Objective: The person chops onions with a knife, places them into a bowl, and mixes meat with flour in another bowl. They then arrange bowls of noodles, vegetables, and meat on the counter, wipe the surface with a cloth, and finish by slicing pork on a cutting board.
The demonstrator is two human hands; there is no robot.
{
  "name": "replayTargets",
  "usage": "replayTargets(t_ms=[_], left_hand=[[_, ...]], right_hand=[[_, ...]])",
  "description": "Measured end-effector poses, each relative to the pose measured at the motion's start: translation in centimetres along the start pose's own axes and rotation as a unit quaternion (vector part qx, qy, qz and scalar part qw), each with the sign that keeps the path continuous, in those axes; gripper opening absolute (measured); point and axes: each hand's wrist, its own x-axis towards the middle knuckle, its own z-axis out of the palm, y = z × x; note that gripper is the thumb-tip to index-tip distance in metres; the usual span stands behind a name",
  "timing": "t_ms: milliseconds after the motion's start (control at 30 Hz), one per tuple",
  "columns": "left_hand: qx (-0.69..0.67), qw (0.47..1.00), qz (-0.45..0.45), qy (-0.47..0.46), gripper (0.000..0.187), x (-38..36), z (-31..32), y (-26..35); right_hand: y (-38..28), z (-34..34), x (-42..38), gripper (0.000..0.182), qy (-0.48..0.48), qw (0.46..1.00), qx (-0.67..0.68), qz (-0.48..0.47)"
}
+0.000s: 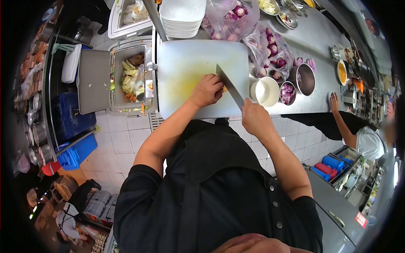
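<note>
A large knife (230,86) is held by its handle in my right hand (255,117), its blade slanting up and left over a white cutting board (177,57). My left hand (206,90) has its fingers curled down on the board beside the blade. A small bit of orange-brown food (225,89) shows between those fingers and the knife; most of it is hidden. Yellow stains mark the board around my left hand.
Right of the board stand a white container (265,92), a metal cup of purple pieces (287,93), a metal pot (304,79) and bags of red onions (272,50). White bowls (181,21) are stacked behind; a scrap bin (126,107) is left. A person's hand (334,102) rests at the table's right.
</note>
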Motion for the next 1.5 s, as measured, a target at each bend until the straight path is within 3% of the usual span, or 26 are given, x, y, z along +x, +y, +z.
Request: replayTargets(t_ms=[267,500,633,700,800,933,1000,1100,1233,1300,1500], left_hand=[[-0.012,0.999,-0.048,-0.005,0.019,-0.1,0.3,-0.9],[0.0,1.0,-0.021,-0.006,0.016,-0.2,0.5,-0.3],[-0.014,0.999,-0.023,-0.019,0.015,-0.2,0.9,-0.7],[-0.014,0.999,-0.019,-0.027,0.015,-0.3,0.9,-0.5],[-0.009,0.999,-0.013,-0.031,0.016,-0.2,0.7,-0.7],[-0.011,1.0,-0.005,-0.01,0.016,-0.1,0.4,-0.7],[-0.019,1.0,-0.011,-0.009,0.017,-0.3,0.9,-0.9],[-0.02,1.0,-0.016,-0.017,0.016,-0.1,0.9,-0.7],[-0.008,0.999,-0.021,-0.027,0.015,0.0,0.4,-0.5],[-0.009,1.0,-0.02,-0.021,0.016,0.1,0.5,-0.5],[0.0,0.999,-0.028,-0.02,0.017,0.0,0.7,-0.4]], right_hand=[[-2.1,0.4,7.9,0.016,0.012,1.0,0.009,0.006],[-0.9,-1.9,4.1,0.017,-0.048,0.998,-0.025,0.011],[-0.9,-1.0,5.8,0.016,-0.047,0.998,-0.023,0.024],[-0.1,1.4,8.2,0.016,0.02,0.999,-0.003,-0.038],[-0.3,2.3,8.4,0.015,0.041,0.998,0.007,-0.053],[-0.1,-1.0,3.4,0.016,-0.016,0.999,-0.027,-0.023],[0.0,-1.5,1.9,0.018,-0.055,0.998,0.007,0.038],[0.5,3.0,5.3,0.019,0.035,0.999,0.0,-0.028],[-0.3,1.1,4.8,0.015,0.043,0.999,0.029,-0.007],[0.3,-0.8,1.8,0.013,-0.026,0.999,-0.018,-0.011],[1.0,5.1,4.4,0.016,0.031,0.999,0.016,0.007]])
